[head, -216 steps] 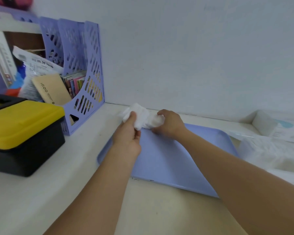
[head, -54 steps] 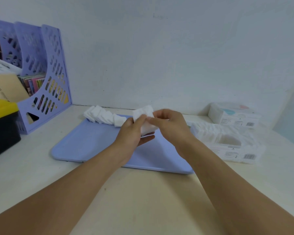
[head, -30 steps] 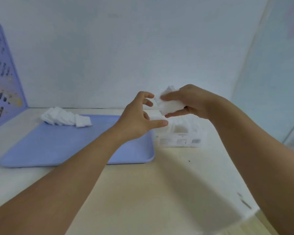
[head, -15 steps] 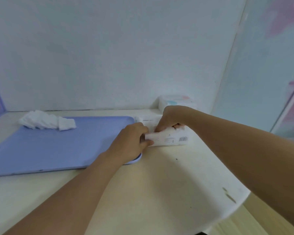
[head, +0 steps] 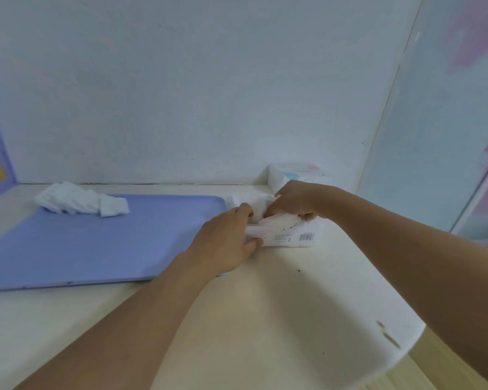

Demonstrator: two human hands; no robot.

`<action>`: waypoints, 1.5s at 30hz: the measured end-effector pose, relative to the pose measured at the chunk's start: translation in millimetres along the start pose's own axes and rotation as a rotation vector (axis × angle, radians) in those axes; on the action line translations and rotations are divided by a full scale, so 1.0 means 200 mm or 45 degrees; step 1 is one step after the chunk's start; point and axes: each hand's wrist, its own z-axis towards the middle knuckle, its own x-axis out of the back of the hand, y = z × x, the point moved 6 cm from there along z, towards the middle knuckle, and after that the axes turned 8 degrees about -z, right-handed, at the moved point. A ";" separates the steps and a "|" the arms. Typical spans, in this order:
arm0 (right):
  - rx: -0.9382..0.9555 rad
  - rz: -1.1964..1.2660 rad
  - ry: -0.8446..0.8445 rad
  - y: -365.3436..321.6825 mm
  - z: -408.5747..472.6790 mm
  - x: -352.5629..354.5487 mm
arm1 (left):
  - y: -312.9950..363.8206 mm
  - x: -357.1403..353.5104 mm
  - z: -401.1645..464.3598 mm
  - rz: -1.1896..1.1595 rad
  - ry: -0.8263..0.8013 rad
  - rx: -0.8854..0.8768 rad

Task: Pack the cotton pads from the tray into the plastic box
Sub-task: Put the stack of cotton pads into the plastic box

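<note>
Both hands worked cotton pads into the plastic box beside the tray.
The plastic box point(head: 286, 237) bore a barcode and small print too blurred to read. The left hand point(head: 226, 237) gripped its near-left corner; the right hand point(head: 295, 202) curled around a wad of cotton pads point(head: 279, 220) at the opening. Remaining cotton pads point(head: 81, 202) lay on the blue tray's point(head: 82, 249) far-left corner.
</note>
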 end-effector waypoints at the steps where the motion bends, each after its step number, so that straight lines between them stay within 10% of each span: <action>1: 0.013 0.021 -0.001 0.00 0.00 0.00 | 0.00 0.00 0.00 -0.003 0.008 -0.018; 10: 0.014 0.021 -0.028 0.00 0.02 0.01 | -0.01 0.05 0.05 0.287 0.212 -0.204; 20: 0.123 0.244 -0.029 0.06 0.01 0.01 | 0.04 0.06 0.23 0.044 -0.549 0.210; 30: -0.001 1.220 0.049 0.25 0.03 0.10 | 0.05 0.01 0.44 0.419 -0.382 0.061; 36: 0.119 0.929 0.041 0.20 0.07 0.10 | 0.06 -0.01 0.49 0.413 -0.243 -0.084; 45: 0.082 0.235 -0.080 0.12 0.11 0.06 | -0.04 -0.13 0.53 0.406 -0.755 0.070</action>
